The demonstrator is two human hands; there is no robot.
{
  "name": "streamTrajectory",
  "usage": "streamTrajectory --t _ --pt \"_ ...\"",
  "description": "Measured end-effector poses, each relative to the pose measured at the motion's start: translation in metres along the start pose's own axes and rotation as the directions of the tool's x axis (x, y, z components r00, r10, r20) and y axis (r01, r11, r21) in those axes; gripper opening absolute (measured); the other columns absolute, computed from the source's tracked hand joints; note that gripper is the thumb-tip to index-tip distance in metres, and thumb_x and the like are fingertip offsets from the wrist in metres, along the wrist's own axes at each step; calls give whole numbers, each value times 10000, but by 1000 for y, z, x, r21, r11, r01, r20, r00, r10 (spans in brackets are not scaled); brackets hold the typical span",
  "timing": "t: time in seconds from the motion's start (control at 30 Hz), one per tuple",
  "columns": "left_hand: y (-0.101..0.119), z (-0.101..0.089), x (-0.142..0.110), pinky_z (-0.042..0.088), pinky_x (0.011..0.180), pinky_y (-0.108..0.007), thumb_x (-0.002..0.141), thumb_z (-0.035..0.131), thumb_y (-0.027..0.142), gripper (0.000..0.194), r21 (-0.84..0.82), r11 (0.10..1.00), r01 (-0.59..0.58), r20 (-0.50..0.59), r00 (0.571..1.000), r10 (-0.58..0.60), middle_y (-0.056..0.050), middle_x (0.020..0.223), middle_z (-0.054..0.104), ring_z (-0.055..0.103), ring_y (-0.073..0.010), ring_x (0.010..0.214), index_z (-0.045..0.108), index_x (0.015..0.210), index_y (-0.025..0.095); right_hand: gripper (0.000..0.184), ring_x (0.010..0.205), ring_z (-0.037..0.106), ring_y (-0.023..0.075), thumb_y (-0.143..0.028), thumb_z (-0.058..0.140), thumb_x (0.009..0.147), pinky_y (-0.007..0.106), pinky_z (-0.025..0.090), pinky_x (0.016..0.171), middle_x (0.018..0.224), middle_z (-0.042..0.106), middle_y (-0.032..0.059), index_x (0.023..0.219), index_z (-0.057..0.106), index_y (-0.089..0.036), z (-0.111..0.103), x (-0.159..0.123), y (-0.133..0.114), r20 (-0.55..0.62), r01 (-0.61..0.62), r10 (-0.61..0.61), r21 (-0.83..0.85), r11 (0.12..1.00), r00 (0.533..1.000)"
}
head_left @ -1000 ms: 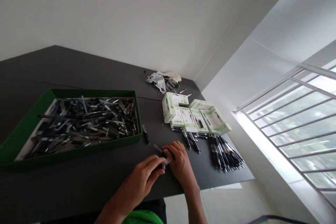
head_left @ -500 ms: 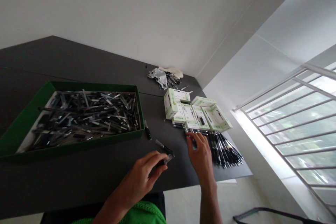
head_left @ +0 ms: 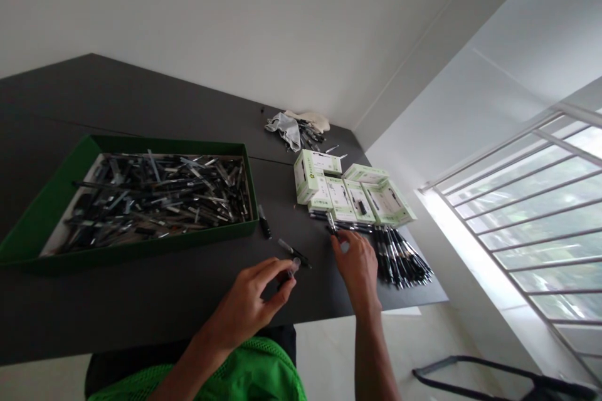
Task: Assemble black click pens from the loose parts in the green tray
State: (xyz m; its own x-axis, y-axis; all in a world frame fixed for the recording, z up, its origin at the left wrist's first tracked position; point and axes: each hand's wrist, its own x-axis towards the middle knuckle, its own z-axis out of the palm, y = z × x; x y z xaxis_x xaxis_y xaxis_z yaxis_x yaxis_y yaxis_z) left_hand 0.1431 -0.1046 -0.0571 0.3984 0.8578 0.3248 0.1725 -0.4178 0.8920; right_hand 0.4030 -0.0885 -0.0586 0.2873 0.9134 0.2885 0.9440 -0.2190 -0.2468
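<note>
My left hand (head_left: 258, 293) is closed at the front of the table. Its thumb and fingers pinch a short pen part with a clear end (head_left: 295, 265), perhaps a cap; most of it is hidden. To the right, my right hand (head_left: 356, 266) pinches a slim pen (head_left: 332, 224) with a silvery tip pointing up towards the green-and-white boxes (head_left: 340, 198). A loose pen with a clear end (head_left: 295, 252) lies between the hands, and another pen (head_left: 264, 223) rests beside the green tray. Just right of my right hand, many black pens (head_left: 399, 257) lie in a fanned bundle.
A green tray (head_left: 141, 255) heaped with mixed pens and pen parts (head_left: 164, 194) takes up the left side. At the back lie crumpled gloves or cloths (head_left: 285, 127) over more pens. The dark table (head_left: 197, 301) ends at a front edge; a barred window (head_left: 522, 225) is on the right.
The camera view has shifted slightly. My right hand now shows a pen standing out from its fingertips towards the boxes. My left hand still pinches the small part.
</note>
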Motion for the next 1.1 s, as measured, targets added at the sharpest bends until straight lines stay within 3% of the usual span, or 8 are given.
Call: streamTrajectory --t 0.2,0.33,0.43,0.67,0.83,1.0,1.1 --pt "1 -4 3 633 869 -222 978 696 269 177 -29 998 57 -55 997 -58 -13 991 849 818 -167 878 766 1133 222 182 930 718 265 -337 641 973 388 476 848 970 781 51 1038 771 -227 2 -8 -14 79 84 -97 161 983 992" --pt "-1 -11 2 636 882 -229 966 713 276 189 -16 997 78 -122 989 -79 -12 977 855 825 -170 879 769 1135 213 279 977 695 273 -424 599 1007 395 475 874 1001 773 70 1113 754 -218 -6 -5 -6 -7 72 -72 218 973 997" --pt "-3 -18 2 641 884 -231 963 724 285 202 -41 992 116 -162 979 -121 -14 980 860 831 -172 886 763 1145 206 333 990 649 294 -459 554 1020 412 464 868 1055 766 99 1105 760 -213 -14 0 12 -75 47 -37 128 991 996" --pt "1 -28 10 672 874 -273 954 720 301 174 -61 987 150 -177 971 -158 -30 986 865 842 -204 898 771 1078 189 338 980 598 309 -412 517 1012 440 454 871 1108 750 113 1119 767 -212 -16 -5 37 -37 76 -76 -6 997 996" --pt "9 -34 17 675 855 -276 948 721 292 180 -44 988 146 -189 970 -152 -26 965 863 840 -200 863 770 1084 186 266 1002 590 299 -343 545 1022 440 467 905 1104 739 106 1097 761 -207 -13 -11 24 -116 98 -89 77 992 989" --pt "23 -46 21 668 858 -287 972 718 312 190 -163 972 171 -255 944 -209 -35 942 853 832 -202 888 747 1099 174 208 1034 608 260 -249 545 1048 417 496 936 1084 727 83 1113 740 -219 -8 -18 -3 -129 273 -246 273 922 961" --pt "28 -54 25 646 899 -296 991 706 309 164 -207 970 128 -301 935 -188 -26 934 835 812 -188 908 734 1093 184 183 1009 629 240 -201 568 1038 403 518 918 1052 728 72 1079 744 -230 -9 -22 -20 -132 347 -321 382 857 938"
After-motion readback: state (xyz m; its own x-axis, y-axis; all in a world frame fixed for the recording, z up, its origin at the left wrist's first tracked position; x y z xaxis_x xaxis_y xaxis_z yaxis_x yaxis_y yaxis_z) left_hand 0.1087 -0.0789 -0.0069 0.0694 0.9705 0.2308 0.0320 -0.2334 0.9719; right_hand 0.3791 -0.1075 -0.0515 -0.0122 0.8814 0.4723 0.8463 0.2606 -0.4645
